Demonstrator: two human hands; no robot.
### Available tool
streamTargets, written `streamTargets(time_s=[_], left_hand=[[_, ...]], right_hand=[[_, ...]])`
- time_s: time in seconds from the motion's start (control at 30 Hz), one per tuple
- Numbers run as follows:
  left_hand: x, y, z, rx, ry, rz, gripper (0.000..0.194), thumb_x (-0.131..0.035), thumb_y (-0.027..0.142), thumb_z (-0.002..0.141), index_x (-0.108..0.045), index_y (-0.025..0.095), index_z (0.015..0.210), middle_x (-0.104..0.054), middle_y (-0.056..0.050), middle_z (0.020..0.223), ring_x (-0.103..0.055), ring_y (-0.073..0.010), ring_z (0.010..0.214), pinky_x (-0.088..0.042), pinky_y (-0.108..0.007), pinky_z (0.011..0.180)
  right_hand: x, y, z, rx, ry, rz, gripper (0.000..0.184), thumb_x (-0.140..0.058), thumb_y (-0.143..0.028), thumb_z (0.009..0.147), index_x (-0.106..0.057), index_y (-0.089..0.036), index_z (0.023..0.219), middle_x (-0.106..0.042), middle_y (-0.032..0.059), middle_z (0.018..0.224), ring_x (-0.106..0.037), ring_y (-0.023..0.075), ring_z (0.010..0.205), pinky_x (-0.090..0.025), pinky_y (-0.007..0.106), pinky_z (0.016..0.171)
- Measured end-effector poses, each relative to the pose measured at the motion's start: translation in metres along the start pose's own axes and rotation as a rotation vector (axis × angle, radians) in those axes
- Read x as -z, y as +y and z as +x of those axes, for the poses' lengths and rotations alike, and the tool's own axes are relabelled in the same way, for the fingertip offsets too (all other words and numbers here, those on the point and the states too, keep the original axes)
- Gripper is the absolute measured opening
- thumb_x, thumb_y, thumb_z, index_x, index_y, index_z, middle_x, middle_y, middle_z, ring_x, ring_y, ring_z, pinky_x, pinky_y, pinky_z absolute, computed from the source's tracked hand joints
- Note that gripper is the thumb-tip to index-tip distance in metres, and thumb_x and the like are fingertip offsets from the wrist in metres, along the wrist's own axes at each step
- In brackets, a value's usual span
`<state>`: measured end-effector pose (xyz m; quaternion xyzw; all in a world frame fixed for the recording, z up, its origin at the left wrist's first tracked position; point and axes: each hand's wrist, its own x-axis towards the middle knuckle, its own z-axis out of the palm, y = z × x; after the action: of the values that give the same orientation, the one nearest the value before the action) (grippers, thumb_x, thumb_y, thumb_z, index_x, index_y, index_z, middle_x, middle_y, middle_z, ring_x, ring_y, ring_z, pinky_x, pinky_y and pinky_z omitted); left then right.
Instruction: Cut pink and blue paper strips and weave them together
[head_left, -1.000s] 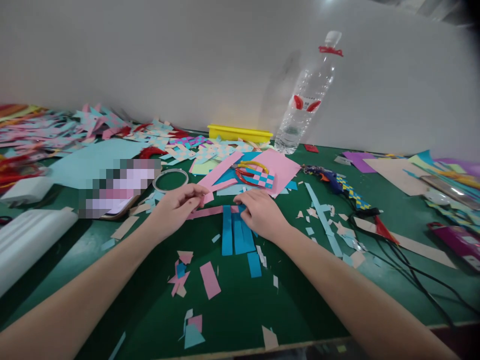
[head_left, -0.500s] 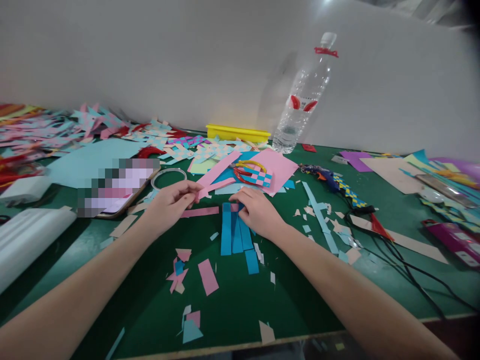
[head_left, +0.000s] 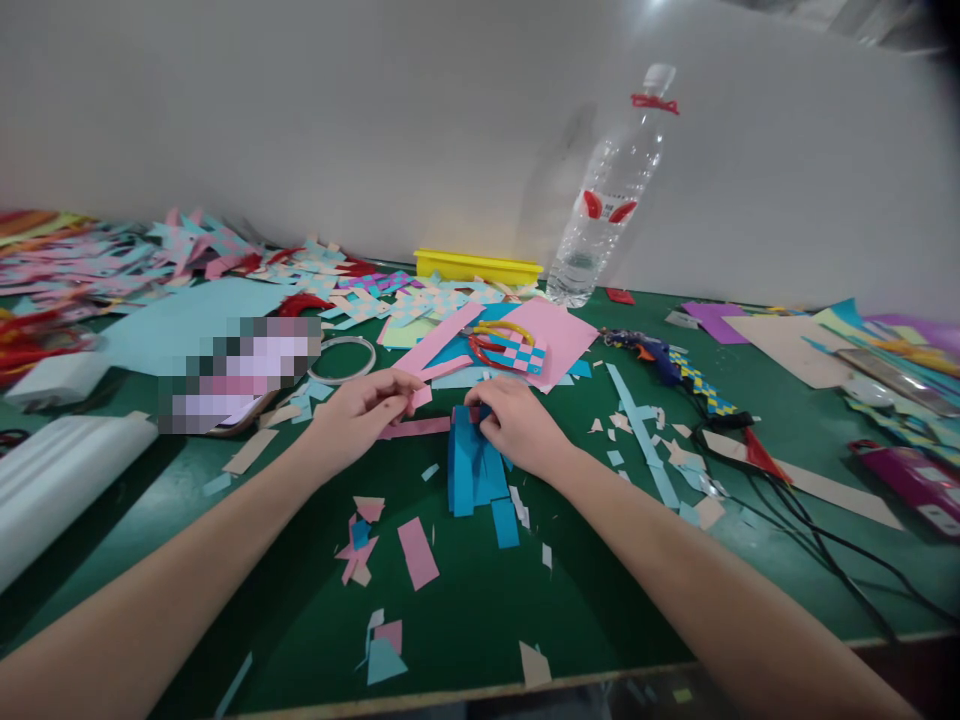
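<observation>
Between the thumb and fingers of my left hand [head_left: 375, 408] is a pink paper strip [head_left: 422, 397], its end poking out to the right. My right hand [head_left: 519, 418] pinches the top of a bundle of blue paper strips [head_left: 477, 470], which hang toward me and spread a little. A second pink strip [head_left: 421, 428] runs from under my left hand to the blue strips. Just behind my hands, yellow-and-red-handled scissors or pliers [head_left: 499, 342] lie by a blue-and-pink woven paper piece [head_left: 525, 358]; the tool's exact kind is unclear.
A tall plastic bottle [head_left: 600, 210] leans at the back wall beside a yellow tray [head_left: 478, 267]. A phone [head_left: 247, 390] and clear tape ring [head_left: 341, 360] lie left. Paper scraps [head_left: 417, 553] dot the green table; black cables [head_left: 795, 520] run along the right.
My left hand has moved slightly right with the pink strip, now turned so only a short end shows. The blue strips have shifted and bunched under my right hand.
</observation>
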<state>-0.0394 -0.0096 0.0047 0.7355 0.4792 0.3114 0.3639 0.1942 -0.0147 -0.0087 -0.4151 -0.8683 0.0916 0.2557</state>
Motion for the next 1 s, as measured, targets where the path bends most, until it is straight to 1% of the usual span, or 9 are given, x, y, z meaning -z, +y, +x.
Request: streamTargets(time_s=[0.1,0.23,0.33,0.43,0.5,0.6,0.7,0.8,1.0], left_hand=[[-0.003,0.001,0.0,0.015,-0.012,-0.032,0.024,-0.046,0.033,0.087,-0.062,0.021,0.1,-0.061,-0.002,0.08,-0.054,-0.015,0.067,-0.043,-0.024,0.06],[-0.007,0.005,-0.001,0.029,-0.027,-0.119,0.021,-0.046,0.032,0.088,-0.061,0.02,0.096,-0.06,-0.003,0.084,-0.055,-0.0152,0.073,-0.044,-0.025,0.066],[-0.011,0.008,-0.001,0.03,-0.021,-0.22,0.02,-0.047,0.03,0.088,-0.061,0.021,0.099,-0.059,-0.002,0.084,-0.056,-0.0148,0.077,-0.045,-0.024,0.07],[-0.015,0.01,-0.001,0.009,0.001,-0.308,0.019,-0.048,0.027,0.088,-0.06,0.023,0.102,-0.057,-0.001,0.083,-0.056,-0.0145,0.08,-0.045,-0.023,0.071],[-0.017,0.01,-0.001,0.002,-0.013,-0.347,0.019,-0.048,0.024,0.087,-0.06,0.024,0.102,-0.056,-0.001,0.083,-0.055,-0.0143,0.079,-0.045,-0.022,0.069],[-0.02,0.01,-0.001,-0.019,-0.05,-0.375,0.02,-0.047,0.022,0.086,-0.059,0.023,0.101,-0.056,-0.002,0.086,-0.054,-0.0153,0.081,-0.044,-0.023,0.069],[-0.022,0.011,-0.001,-0.063,-0.077,-0.39,0.017,-0.048,0.025,0.088,-0.06,0.022,0.099,-0.055,-0.003,0.086,-0.053,-0.0168,0.083,-0.043,-0.026,0.073],[-0.024,0.011,-0.002,-0.086,-0.105,-0.478,0.016,-0.05,0.025,0.089,-0.061,0.023,0.101,-0.054,-0.002,0.085,-0.052,-0.0156,0.082,-0.042,-0.026,0.075],[-0.027,0.013,-0.003,-0.058,-0.038,-0.666,0.012,-0.057,0.021,0.086,-0.063,0.023,0.096,-0.054,-0.001,0.086,-0.049,-0.0129,0.079,-0.04,-0.021,0.066]], right_hand=[[0.0,0.001,0.0,-0.016,0.016,-0.001,0.033,-0.041,0.002,0.065,-0.056,-0.019,0.086,-0.063,0.0033,0.083,-0.054,0.0199,0.083,-0.041,0.035,0.079],[0.001,0.0,0.001,-0.088,0.039,0.115,0.033,-0.042,0.001,0.064,-0.057,-0.02,0.085,-0.063,0.0015,0.079,-0.056,0.0173,0.078,-0.043,0.031,0.075],[0.001,0.0,0.002,-0.143,0.061,0.187,0.032,-0.041,0.0,0.064,-0.057,-0.02,0.084,-0.064,0.0013,0.08,-0.059,0.0164,0.078,-0.045,0.029,0.07],[-0.001,0.0,0.003,-0.189,0.084,0.195,0.03,-0.042,-0.002,0.067,-0.057,-0.02,0.085,-0.066,0.0019,0.082,-0.06,0.017,0.079,-0.046,0.029,0.069],[-0.003,0.001,0.003,-0.21,0.095,0.185,0.029,-0.044,-0.003,0.068,-0.058,-0.02,0.086,-0.067,0.0023,0.084,-0.062,0.0175,0.08,-0.047,0.03,0.07],[-0.003,0.0,0.005,-0.21,0.098,0.157,0.026,-0.046,-0.004,0.07,-0.058,-0.02,0.086,-0.068,0.0031,0.086,-0.063,0.0181,0.081,-0.047,0.03,0.071],[-0.003,-0.001,0.007,-0.18,0.088,0.108,0.024,-0.047,-0.004,0.071,-0.059,-0.018,0.087,-0.068,0.0046,0.088,-0.063,0.0191,0.083,-0.047,0.031,0.074],[-0.003,-0.002,0.008,-0.172,0.084,0.069,0.023,-0.047,-0.005,0.074,-0.06,-0.017,0.089,-0.069,0.006,0.091,-0.063,0.0199,0.085,-0.046,0.033,0.077],[-0.005,-0.004,0.009,-0.196,0.09,0.081,0.023,-0.047,-0.006,0.076,-0.061,-0.017,0.09,-0.07,0.0063,0.092,-0.064,0.0193,0.084,-0.045,0.032,0.078]])
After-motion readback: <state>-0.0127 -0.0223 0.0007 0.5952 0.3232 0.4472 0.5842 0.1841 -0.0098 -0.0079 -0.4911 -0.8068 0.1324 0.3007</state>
